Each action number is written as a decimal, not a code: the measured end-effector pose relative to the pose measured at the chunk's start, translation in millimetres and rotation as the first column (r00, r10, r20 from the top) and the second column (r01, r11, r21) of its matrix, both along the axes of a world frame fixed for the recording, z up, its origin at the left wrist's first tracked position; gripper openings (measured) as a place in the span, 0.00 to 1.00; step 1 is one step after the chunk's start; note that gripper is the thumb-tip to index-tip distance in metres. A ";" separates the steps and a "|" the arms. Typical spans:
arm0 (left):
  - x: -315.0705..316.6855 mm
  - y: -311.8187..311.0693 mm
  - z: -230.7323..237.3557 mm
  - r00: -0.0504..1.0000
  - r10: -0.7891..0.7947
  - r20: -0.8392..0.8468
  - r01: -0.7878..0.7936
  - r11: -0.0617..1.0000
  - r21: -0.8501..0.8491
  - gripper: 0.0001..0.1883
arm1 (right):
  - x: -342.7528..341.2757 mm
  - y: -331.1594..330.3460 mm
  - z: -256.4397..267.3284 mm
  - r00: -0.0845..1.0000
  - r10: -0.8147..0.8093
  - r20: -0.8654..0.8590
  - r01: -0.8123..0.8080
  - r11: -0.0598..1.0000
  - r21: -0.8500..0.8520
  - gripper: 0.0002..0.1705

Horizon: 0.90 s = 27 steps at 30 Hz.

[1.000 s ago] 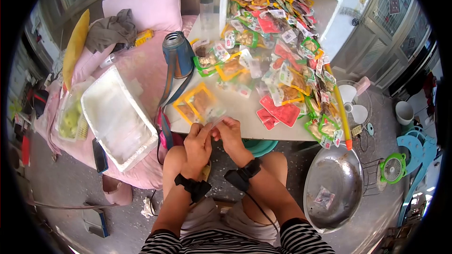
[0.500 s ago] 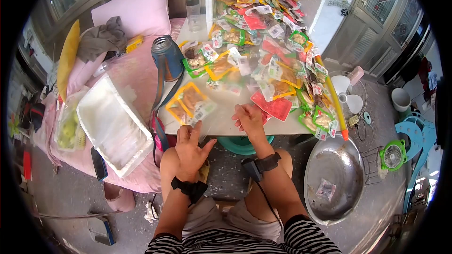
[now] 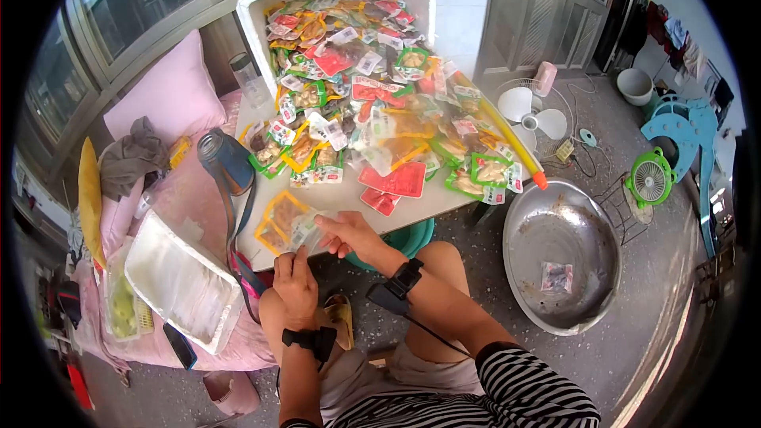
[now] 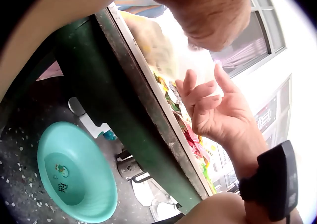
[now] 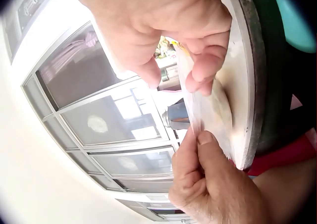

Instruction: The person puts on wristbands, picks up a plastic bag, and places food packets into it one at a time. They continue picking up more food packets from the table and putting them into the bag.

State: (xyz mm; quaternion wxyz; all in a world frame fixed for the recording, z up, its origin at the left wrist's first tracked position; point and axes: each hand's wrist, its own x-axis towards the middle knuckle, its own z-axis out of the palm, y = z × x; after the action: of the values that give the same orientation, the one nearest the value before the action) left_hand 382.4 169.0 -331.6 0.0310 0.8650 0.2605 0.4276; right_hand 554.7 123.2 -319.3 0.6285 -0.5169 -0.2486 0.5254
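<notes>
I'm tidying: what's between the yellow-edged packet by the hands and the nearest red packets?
In the head view, bare tabletop separates that packet from the red packets, beside the right hand.

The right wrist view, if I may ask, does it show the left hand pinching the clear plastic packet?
Yes, the left hand has the edge of the clear plastic packet between its thumb and curled fingers.

"How many in your left fingers (image 5: 185, 157)?"
"I have one clear packet (image 5: 194, 98)."
"Red packets (image 3: 395, 181) near the counter's (image 3: 329, 200) front edge?"
"I count two."
"Foam boxes (image 3: 174, 269)?"
"Two: one large, one small."
"Basins?"
"I see two: one metal basin (image 3: 539, 234), with one small packet (image 3: 556, 277) inside, and one teal basin (image 4: 49, 140)."
"Blue flasks (image 3: 227, 165)?"
"One."
"Green fans (image 3: 652, 180)?"
"Just one."
"The heaped packets (image 3: 341, 32)?"
"Too overlapped for me to count."
</notes>
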 end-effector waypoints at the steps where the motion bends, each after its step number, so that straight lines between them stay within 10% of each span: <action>1: 0.5 -0.5 -0.5 1.000 -0.024 0.003 0.024 1.000 0.004 0.17 | -4.2 -6.7 4.7 0.998 0.054 -0.014 -0.055 0.997 -0.062 0.15; 7: -1.7 -8.2 9.1 0.980 -0.195 0.049 0.195 0.981 0.008 0.20 | -6.4 -15.8 -11.1 0.958 -0.048 0.284 0.006 0.989 0.149 0.12; 13: -12.8 -8.5 16.1 0.973 -0.119 0.198 0.175 0.940 -0.292 0.22 | 56.6 -129.4 96.2 0.851 -0.229 0.473 0.132 0.964 0.230 0.10; 20: -8.3 -3.7 10.0 0.957 -0.152 0.247 0.225 0.926 -0.302 0.20 | 151.6 -348.7 96.5 0.252 -0.893 0.373 0.723 0.430 0.541 0.11; 23: -6.7 -1.5 8.5 0.951 -0.148 0.271 0.229 0.926 -0.300 0.19 | 178.4 -438.9 16.7 0.091 -0.915 0.392 0.894 0.249 0.373 0.12; 27: -7.2 1.3 7.6 0.950 -0.134 0.281 0.221 0.926 -0.306 0.18 | 165.1 -507.4 -126.6 0.158 -0.879 0.451 0.978 0.075 -0.196 0.11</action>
State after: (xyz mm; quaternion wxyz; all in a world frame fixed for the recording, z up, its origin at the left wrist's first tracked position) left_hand 375.2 170.3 -324.0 0.2490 0.8051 0.2429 0.4804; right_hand 719.8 -384.2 -445.9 0.6464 -0.7351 0.2037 -0.0195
